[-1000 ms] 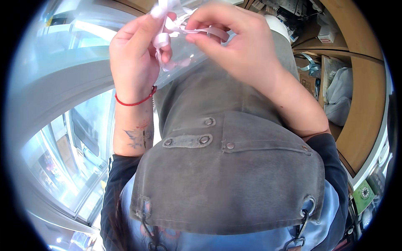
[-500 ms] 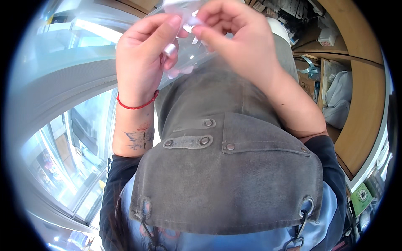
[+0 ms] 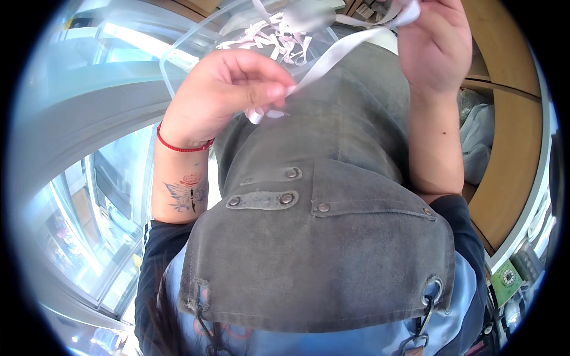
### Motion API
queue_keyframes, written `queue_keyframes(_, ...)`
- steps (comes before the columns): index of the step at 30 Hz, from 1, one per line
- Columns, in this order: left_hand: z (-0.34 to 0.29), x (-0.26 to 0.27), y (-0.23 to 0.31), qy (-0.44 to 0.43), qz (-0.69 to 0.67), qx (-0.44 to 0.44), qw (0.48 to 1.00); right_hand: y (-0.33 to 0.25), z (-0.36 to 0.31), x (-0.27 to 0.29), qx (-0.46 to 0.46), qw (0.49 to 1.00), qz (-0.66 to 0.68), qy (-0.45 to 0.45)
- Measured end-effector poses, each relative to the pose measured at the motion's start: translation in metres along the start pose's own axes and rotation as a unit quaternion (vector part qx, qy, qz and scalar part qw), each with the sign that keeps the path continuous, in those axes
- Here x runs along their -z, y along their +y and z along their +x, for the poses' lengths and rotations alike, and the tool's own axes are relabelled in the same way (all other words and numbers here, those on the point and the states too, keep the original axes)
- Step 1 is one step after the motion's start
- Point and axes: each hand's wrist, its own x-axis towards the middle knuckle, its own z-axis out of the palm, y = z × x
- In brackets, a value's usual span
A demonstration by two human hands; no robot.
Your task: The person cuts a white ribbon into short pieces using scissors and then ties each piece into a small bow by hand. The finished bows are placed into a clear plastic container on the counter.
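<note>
A pale pink ribbon (image 3: 338,51) stretches between my two hands. My left hand (image 3: 228,89) pinches its lower end between thumb and fingertips, and a loop of ribbon hangs beneath those fingers. Higher up at the right, my right hand (image 3: 436,50) grips the other part of the ribbon, its fingertips partly cut off by the upper edge. Beyond the left hand, several small pale pink bows (image 3: 267,38) lie in a clear plastic container (image 3: 168,62). A blurred pale round shape hangs over them; I cannot tell what it is.
A grey apron (image 3: 320,249) covers my lap and body. Wooden shelving (image 3: 513,160) with bagged items stands at the right. At the left is a glass-fronted case (image 3: 113,172). A green box (image 3: 506,283) sits at the lower right.
My hands have moved apart: the right went up and right, the left slightly down. The ribbon is now drawn out between them, and the bows in the container have come into sight.
</note>
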Motion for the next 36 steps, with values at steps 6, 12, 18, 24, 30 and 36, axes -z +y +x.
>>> queue_keyframes(6,-0.003,-0.003,0.011,0.093,-0.018,-0.049,0.994,-0.007,0.000,-0.008,0.026,0.981,-0.148,-0.120)
queue_keyframes(12,-0.011,-0.011,0.027,0.123,-0.064,-0.088,0.987,0.002,-0.018,-0.021,-0.112,0.926,-0.253,-0.255)
queue_keyframes(18,-0.021,-0.010,0.029,0.083,-0.061,-0.051,0.993,0.004,-0.018,-0.026,-0.030,0.926,-0.333,-0.174)
queue_keyframes(24,-0.013,-0.017,0.026,0.079,-0.053,-0.069,0.993,0.015,-0.026,-0.018,0.015,0.945,-0.311,-0.098)
queue_keyframes(30,-0.005,-0.020,0.015,0.136,-0.106,-0.086,0.981,0.026,-0.049,-0.023,-0.088,0.981,-0.169,0.026)
queue_keyframes(36,0.006,-0.023,-0.008,0.186,-0.105,-0.188,0.959,0.020,-0.063,-0.050,-0.181,0.975,-0.126,0.024)
